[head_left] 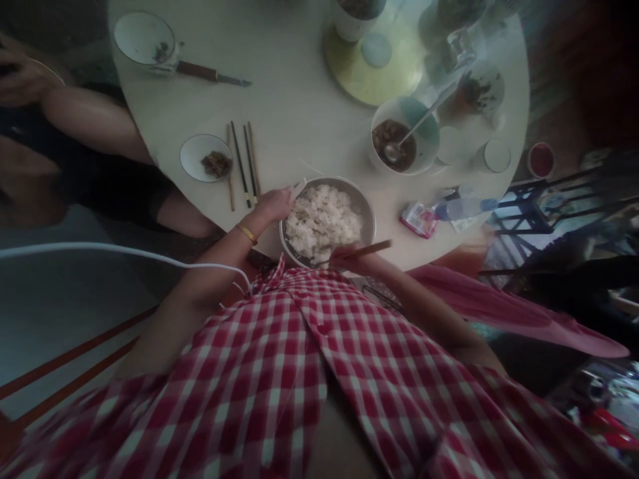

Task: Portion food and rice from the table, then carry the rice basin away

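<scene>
A round metal pan of white rice (324, 219) sits at the table's near edge, close to my body; its silvery rim (373, 219) shows on the right. At the pan's left rim, my left hand (276, 203) is closed on a thin white piece (298, 189), too blurred to name. Low on the pan's near right side, my right hand (343, 257) grips a wooden-handled utensil (372, 248). The utensil's handle points right, and its thin end reaches toward the rice at the near rim. My fingers partly hide it.
Left of the pan are several chopsticks (248, 163), a small bowl with food (192, 156) and a knife (214, 73). A soup bowl with a spoon (429, 143), a pink packet (418, 219) and a bottle (462, 209) stand right. Another person's arm (94, 120) is at left.
</scene>
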Available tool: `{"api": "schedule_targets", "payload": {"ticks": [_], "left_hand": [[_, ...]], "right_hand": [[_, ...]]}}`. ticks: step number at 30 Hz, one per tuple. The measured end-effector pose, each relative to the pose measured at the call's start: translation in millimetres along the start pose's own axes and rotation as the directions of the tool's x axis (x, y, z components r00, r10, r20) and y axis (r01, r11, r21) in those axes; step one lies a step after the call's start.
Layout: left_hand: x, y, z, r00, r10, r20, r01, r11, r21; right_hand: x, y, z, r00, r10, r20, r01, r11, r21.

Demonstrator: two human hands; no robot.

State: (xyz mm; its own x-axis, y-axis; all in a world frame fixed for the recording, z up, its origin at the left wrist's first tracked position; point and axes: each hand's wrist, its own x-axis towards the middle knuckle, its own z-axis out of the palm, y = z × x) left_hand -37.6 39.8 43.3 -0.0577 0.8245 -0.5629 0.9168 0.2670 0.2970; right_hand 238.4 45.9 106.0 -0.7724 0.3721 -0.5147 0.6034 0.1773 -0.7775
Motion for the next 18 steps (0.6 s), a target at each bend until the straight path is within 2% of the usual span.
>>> {"api": "schedule_targets", "payload": {"ticks": [2, 5, 7, 10, 14, 18], "left_hand": [[0.6, -1.2, 0.6, 1.000, 0.004, -0.001, -0.004, 1.000, 0.015], [1.1, -2.5, 0.5, 1.000, 0.015, 0.005, -0.015, 0.999, 0.031], [1.2, -2.5, -0.1, 1.000, 0.019, 0.009, -0.019, 0.999, 0.038], [1.2, -1.4, -1.2, 1.000, 0.010, 0.019, -0.011, 0.999, 0.050], [1.3, -0.2, -1.3, 1.000, 0.001, 0.028, -0.002, 0.999, 0.045], [2.2, -2.5, 1.4, 1.000, 0.012, 0.006, -0.012, 0.999, 0.032]], "right_hand": [[5.6, 13.6, 7.0, 1.000, 0.025, 0.016, -0.024, 0.998, -0.061], [12.2, 27.8, -4.2, 0.992, 0.078, -0.100, -0.090, 0.988, -0.123], [13.3, 24.2, -20.6, 0.980, 0.076, -0.184, -0.099, 0.988, -0.119], [8.3, 4.6, -41.7, 0.960, 0.068, -0.270, -0.090, 0.994, -0.069], [-6.7, -8.4, -45.3, 0.976, 0.101, -0.191, -0.088, 0.993, 0.078], [-18.2, 12.3, -32.5, 0.982, 0.146, -0.118, -0.124, 0.977, 0.174]]}}
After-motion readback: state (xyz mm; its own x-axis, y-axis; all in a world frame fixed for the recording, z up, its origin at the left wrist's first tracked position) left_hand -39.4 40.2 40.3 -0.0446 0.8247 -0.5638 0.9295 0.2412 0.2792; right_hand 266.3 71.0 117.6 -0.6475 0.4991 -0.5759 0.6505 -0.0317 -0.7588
